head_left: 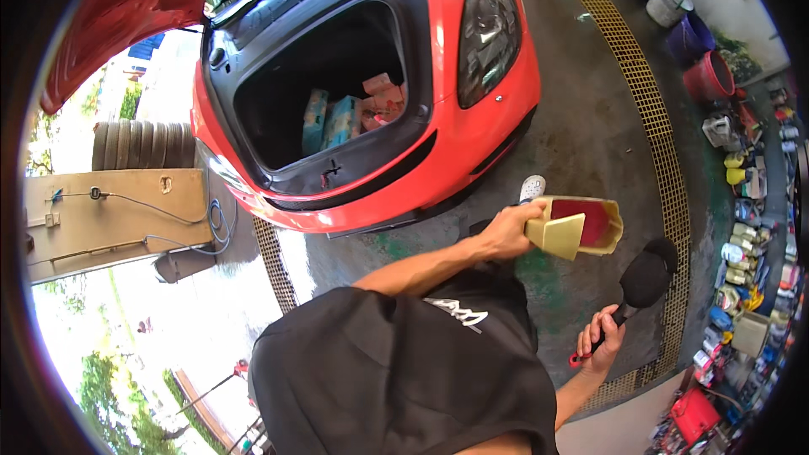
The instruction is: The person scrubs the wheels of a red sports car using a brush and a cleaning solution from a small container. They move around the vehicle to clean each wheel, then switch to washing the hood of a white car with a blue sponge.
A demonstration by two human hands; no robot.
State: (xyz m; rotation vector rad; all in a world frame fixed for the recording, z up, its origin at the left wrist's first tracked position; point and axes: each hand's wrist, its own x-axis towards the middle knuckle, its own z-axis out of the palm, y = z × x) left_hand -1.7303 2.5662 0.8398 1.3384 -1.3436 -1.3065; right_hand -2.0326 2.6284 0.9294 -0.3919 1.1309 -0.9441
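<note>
There is one view, from the camera on my head, looking steeply down over my chest and black shirt (396, 371) at the wet concrete floor (581, 143). It is a wide fisheye, so straight edges bend toward the rim. The red car (472, 143) lies far ahead, a shelf of bottles (750, 236) to the right.

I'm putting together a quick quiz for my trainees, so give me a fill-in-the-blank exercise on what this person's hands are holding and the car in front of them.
1. The left hand holds a yellow ____ with red inside.
2. The right hand grips a brush whose head is ____ in colour.
3. The front trunk of the ____ car stands open, with boxes inside.

Missing words: container; black; red
</note>
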